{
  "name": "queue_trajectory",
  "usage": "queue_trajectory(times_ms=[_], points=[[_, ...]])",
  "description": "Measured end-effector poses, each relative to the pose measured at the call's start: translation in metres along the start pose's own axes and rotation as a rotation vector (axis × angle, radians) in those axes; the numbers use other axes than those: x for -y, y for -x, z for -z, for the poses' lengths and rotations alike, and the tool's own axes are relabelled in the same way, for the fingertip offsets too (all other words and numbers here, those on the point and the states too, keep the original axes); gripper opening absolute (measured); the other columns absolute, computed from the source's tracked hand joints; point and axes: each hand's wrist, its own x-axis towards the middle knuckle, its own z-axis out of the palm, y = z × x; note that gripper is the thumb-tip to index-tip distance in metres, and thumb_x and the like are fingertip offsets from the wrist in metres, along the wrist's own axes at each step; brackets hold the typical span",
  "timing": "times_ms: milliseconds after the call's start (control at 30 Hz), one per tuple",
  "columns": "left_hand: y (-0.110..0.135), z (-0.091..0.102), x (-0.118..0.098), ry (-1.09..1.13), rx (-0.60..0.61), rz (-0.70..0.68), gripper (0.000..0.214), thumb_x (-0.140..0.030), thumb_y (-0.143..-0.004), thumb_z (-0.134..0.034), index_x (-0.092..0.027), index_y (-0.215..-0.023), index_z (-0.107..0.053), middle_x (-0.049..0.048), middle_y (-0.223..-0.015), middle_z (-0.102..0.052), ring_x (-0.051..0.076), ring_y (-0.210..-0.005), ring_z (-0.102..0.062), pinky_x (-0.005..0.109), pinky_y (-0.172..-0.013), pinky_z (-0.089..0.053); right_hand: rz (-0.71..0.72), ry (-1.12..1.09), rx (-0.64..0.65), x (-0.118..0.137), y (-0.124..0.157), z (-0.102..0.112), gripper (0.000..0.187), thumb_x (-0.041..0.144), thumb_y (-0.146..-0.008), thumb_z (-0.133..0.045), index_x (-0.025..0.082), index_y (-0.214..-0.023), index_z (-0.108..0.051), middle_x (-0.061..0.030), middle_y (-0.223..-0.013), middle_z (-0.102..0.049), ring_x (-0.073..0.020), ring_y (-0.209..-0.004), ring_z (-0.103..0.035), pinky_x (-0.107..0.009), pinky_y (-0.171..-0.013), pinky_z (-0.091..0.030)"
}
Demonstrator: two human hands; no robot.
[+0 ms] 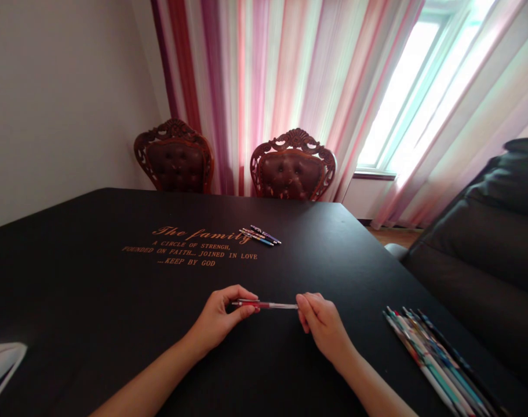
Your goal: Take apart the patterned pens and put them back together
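A red and clear pen lies level between my two hands, just above the black table. My left hand pinches the pen's red end between thumb and fingers. Closed on the clear end of the same pen is my right hand. A small group of pens lies farther back, beside the gold lettering printed on the table. A row of several pens lies to the right of my right arm, near the table's right edge.
Two carved dark-red chairs stand behind the far edge, in front of striped pink curtains. A dark sofa sits close on the right. A white object pokes in at the lower left edge.
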Motion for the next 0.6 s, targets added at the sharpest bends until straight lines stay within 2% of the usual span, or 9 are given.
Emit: queue_trajectory(times_ms=[100,233,300,467,600], points=[[-0.0010,-0.0002,-0.0013,0.033,-0.010,0.015,0.019,-0.028,-0.078,-0.073,-0.015,-0.092,-0.071,0.0080,-0.085,-0.075,0.021,-0.079,-0.067,0.029,-0.072,-0.048,-0.039,-0.048,0.010,-0.0005,0.0006,0.0008,0.047,0.038,-0.101,-0.033,0.021,-0.060,-0.051,0.0020,-0.054,-0.054,-0.0150,-0.061,-0.052,-0.028,-0.067,-0.036],[-0.0036,-0.0007,-0.0033,0.114,-0.041,0.031,0.018,-0.026,-0.078,-0.072,-0.014,-0.092,-0.071,0.0073,-0.081,-0.075,0.018,-0.075,-0.066,0.027,-0.070,-0.048,-0.033,-0.084,0.002,0.0000,0.0014,0.0055,0.024,0.036,-0.096,-0.044,0.022,-0.083,-0.057,0.0012,-0.072,-0.060,-0.0164,-0.071,-0.054,-0.027,-0.069,-0.037],[-0.0043,-0.0010,-0.0031,0.135,-0.043,0.043,0.019,-0.026,-0.078,-0.072,-0.013,-0.092,-0.070,0.0077,-0.082,-0.075,0.019,-0.076,-0.067,0.027,-0.070,-0.048,-0.002,-0.074,0.000,0.0004,0.0017,0.0071,0.016,0.034,-0.094,-0.049,0.022,-0.086,-0.057,0.0007,-0.077,-0.059,-0.0169,-0.075,-0.054,-0.027,-0.070,-0.037],[-0.0025,-0.0005,-0.0018,0.127,-0.032,0.040,0.019,-0.026,-0.078,-0.073,-0.014,-0.093,-0.070,0.0079,-0.085,-0.075,0.020,-0.081,-0.069,0.029,-0.075,-0.049,0.036,-0.051,0.021,0.0030,0.0018,0.0077,0.021,0.031,-0.096,-0.044,0.021,-0.080,-0.054,0.0009,-0.075,-0.057,-0.0162,-0.074,-0.053,-0.028,-0.073,-0.036],[-0.0001,0.0004,-0.0033,0.016,-0.033,-0.031,0.017,-0.027,-0.079,-0.072,-0.016,-0.092,-0.071,0.0064,-0.088,-0.074,0.022,-0.085,-0.068,0.030,-0.079,-0.048,0.048,-0.068,0.053,0.0037,0.0015,0.0065,0.035,0.034,-0.099,-0.039,0.021,-0.069,-0.053,0.0009,-0.069,-0.055,-0.0156,-0.071,-0.052,-0.029,-0.073,-0.035]])
